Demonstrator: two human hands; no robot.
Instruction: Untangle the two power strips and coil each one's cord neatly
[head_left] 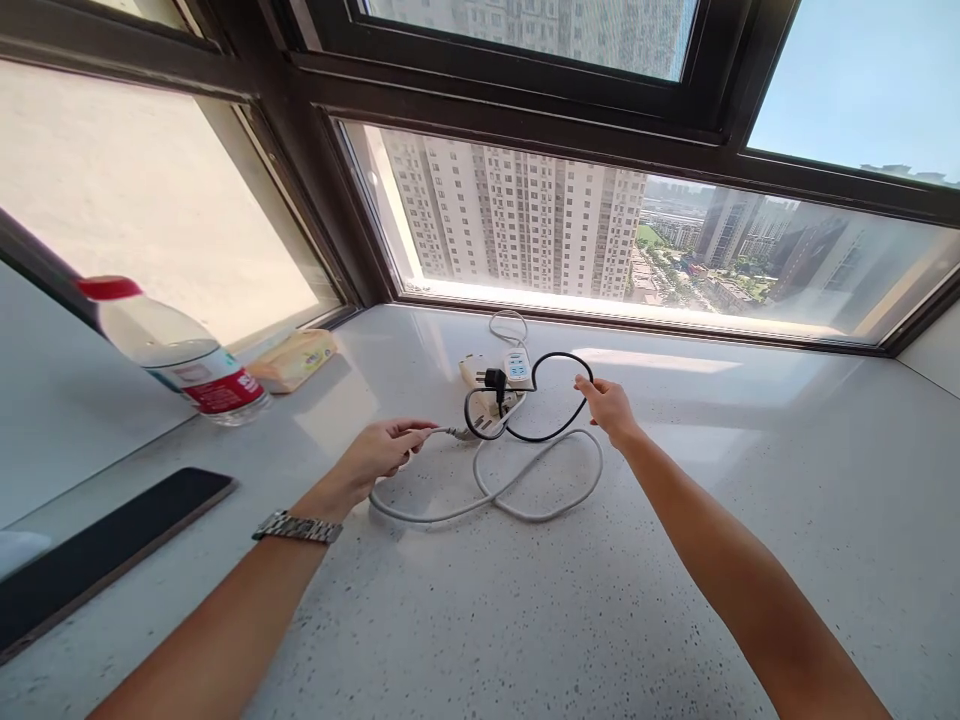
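Fingers on my left hand [386,450] are pinched shut around the end of the grey cable [510,490], right by its connector, and the fingers on my right hand [609,405] are closed on the black cable [559,400] where its loop swings out to the right. So I've got one cord in each hand, and both run back to the white power strip [510,368] sitting further back on the surface [525,620], near the window.

Best guess at the step: I'm sorting out two cords that are looped over each other. The grey one lies in a big loose double loop in front of the strip, and the black one curls over it with its black plug [495,380] stuck into or resting on the strip; I can't tell which from here. Next move probably calls for lifting the black loop clear of the grey without yanking on the strip, since it looks light enough to slide.

Other stuff around: a water bottle [180,350] with a red cap off to the left, a yellowish pack of tissues [296,360] just behind it, and a dark phone [105,550] lying flat near my left arm. All of it is well apart from the cords, so the only real obstacle is the overlap of the cables themselves.
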